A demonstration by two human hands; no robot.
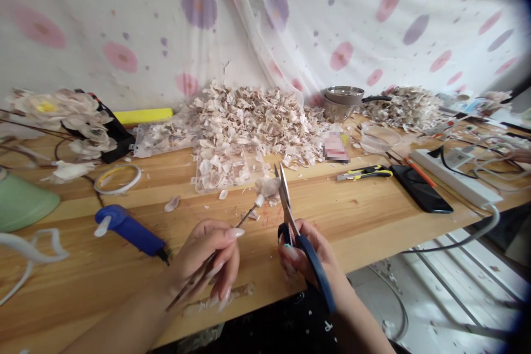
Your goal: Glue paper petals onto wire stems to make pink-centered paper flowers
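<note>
My left hand (pixel 211 257) pinches a thin dark stem (pixel 246 215) that slants up to the right. At its tip is a white piece with a pale petal flower head (pixel 269 188). Close to that flower head, the slightly parted blades of dark blue-handled scissors (pixel 287 199) point upward. My right hand (pixel 309 249) is closed around the scissor handles. Behind both hands, a clear compartment tray (pixel 226 174) holds pale petals, and a large heap of dried petals (pixel 253 116) rises at its back.
On the left lie a blue glue gun (pixel 130 232), a tape roll (pixel 118 179) and a green lampshade (pixel 25 202). A yellow-black cutter (pixel 365 172), a phone (pixel 421 188) and a white power strip (pixel 460 177) with cables are on the right. Metal bowls (pixel 343 100) stand behind.
</note>
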